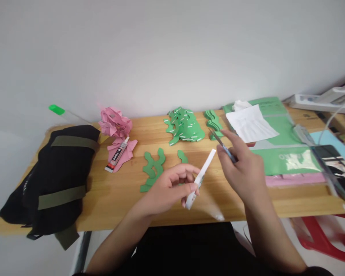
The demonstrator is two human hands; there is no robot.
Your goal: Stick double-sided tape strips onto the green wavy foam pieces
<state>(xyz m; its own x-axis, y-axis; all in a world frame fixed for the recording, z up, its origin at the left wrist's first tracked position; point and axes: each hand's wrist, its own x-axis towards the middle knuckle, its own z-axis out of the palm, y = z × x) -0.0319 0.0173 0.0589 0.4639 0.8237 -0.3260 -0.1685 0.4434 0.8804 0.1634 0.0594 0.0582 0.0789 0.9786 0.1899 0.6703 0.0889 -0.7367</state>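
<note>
My left hand (pixel 176 186) pinches a narrow white strip (pixel 206 164) between thumb and fingers, tilted up to the right above the table. Faint printed marks show near its lower end. Closed in my right hand (pixel 241 163) is a slim pointed metal tool (pixel 217 137) with a bluish shaft; its exact kind is unclear. Its tip points up and left, apart from the strip. Beyond my left hand lie wavy green cutouts (pixel 153 165), partly covered by the hand. Farther back sits a heap of green cutouts (pixel 186 124) bearing short white strips, beside a small stack of wavy green pieces (pixel 212 119).
Crumpled pink paper (pixel 115 122) and a glue tube (pixel 117 154) lie left of centre. A black bag (pixel 60 165) covers the table's left end. At right are a white tissue (pixel 253 124), green packets (pixel 287 134), a phone (pixel 333 168) and a power strip (pixel 319 101).
</note>
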